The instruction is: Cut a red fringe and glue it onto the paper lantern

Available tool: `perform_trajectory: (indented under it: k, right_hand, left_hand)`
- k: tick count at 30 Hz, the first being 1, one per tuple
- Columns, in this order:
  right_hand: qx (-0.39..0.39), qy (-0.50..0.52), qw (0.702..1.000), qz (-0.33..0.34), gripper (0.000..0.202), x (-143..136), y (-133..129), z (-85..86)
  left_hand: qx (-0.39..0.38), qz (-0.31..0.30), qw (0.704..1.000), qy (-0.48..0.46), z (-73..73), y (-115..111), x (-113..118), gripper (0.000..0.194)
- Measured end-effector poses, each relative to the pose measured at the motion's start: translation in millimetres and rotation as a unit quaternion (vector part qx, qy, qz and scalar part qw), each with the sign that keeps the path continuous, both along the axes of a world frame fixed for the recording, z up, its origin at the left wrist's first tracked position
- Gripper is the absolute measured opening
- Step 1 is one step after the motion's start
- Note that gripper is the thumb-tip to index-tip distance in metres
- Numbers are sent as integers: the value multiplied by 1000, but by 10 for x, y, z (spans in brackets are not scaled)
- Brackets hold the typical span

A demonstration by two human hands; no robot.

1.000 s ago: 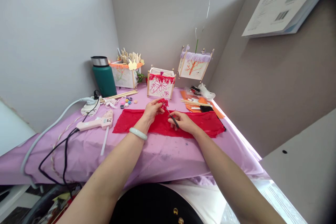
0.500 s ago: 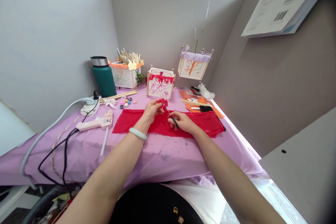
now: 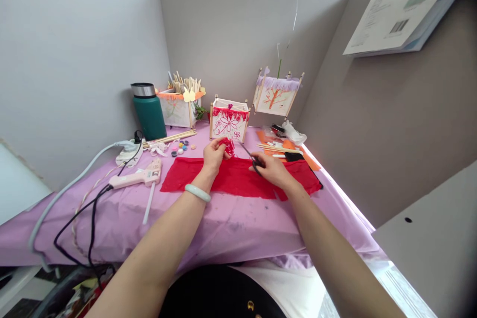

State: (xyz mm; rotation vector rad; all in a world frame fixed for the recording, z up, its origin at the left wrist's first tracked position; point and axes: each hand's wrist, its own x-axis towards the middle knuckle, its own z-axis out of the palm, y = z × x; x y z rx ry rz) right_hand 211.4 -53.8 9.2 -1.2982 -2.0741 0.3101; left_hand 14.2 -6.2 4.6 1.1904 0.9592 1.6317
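Observation:
Pinched in the fingers of my left hand (image 3: 215,155) is a small bunch of red fringed paper (image 3: 228,147), its cut strands hanging to the right. My right hand (image 3: 273,169) grips dark-handled scissors (image 3: 256,163), with the blades pointing up and left, a little apart from the fringe. Both hands are over a long sheet of red crepe-like material (image 3: 186,175) lying flat on the table. Just behind them stands a white box lantern (image 3: 228,125) with stick corners, red fringe along its top and a drawn flower.
On the left are a pink glue gun (image 3: 137,177), a power strip (image 3: 128,155) with cables, and a green bottle (image 3: 149,115). A stick-filled box (image 3: 179,109) and a purple-fringed lantern (image 3: 278,95) stand behind. Orange sheets (image 3: 309,160) and sticks lie right. Grey partitions surround the purple-covered table (image 3: 219,223).
My right hand has moved right with the scissors, drawing the blades away from the red fringe. My left hand keeps its pinch nearly in place. The view has shifted slightly.

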Motion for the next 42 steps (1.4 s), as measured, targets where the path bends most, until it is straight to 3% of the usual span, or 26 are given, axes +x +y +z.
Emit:
perform_trajectory:
  k: [4,7,9,10,12,14,19,23,25,28,31,32,33,37,39,40,42]
  right_hand:
    - [81,-109,991,-16,55,94,-100,74]
    - [-3,-202,979,-13,65,166,-144,-12]
    - [-50,-231,971,44,62,227,-129,-32]
    - [-51,-231,970,54,53,253,-112,-15]
    - [-15,-223,975,8,37,281,-82,69]
    - [17,-202,979,-20,35,280,-75,205]
    - [130,-79,988,-13,38,284,-133,619]
    - [126,-92,988,13,31,318,-125,776]
    - [147,-92,985,-4,32,315,-113,699]
    - [167,-114,979,-36,34,299,-108,374]
    - [70,-194,977,61,29,347,-78,40]
    - [41,-196,976,86,29,381,-62,-11]
    - [40,-168,983,67,29,417,-50,-22]
    - [84,-18,996,-34,27,466,-168,183]
    - [22,50,998,-10,25,411,-350,279]
    - [-45,81,996,14,26,378,-461,297]
    - [-159,131,977,60,29,329,-694,258]
  left_hand:
    - [-15,54,987,148,-74,46,-18,33]
    - [-58,121,949,285,-110,39,-68,38]
    - [-69,159,928,331,-107,19,-97,41]
    - [-69,171,923,337,-98,8,-107,42]
    - [-62,184,922,334,-74,-10,-118,40]
    - [-53,191,925,325,-49,-22,-121,37]
    - [-24,195,925,326,-27,-20,-123,34]
    - [-11,197,921,335,-33,-12,-119,33]
    - [-7,201,922,330,-20,-19,-120,33]
    - [0,211,927,311,29,-69,-139,34]
    - [22,212,928,305,101,-173,-181,35]
    - [31,204,931,302,126,-218,-198,35]
    - [36,193,935,294,152,-267,-215,35]
    - [32,114,966,229,269,-521,-303,33]
    - [9,7,982,190,320,-706,-368,27]
    - [-7,-65,981,182,330,-816,-407,24]
    - [-45,-200,960,190,296,-1067,-497,20]
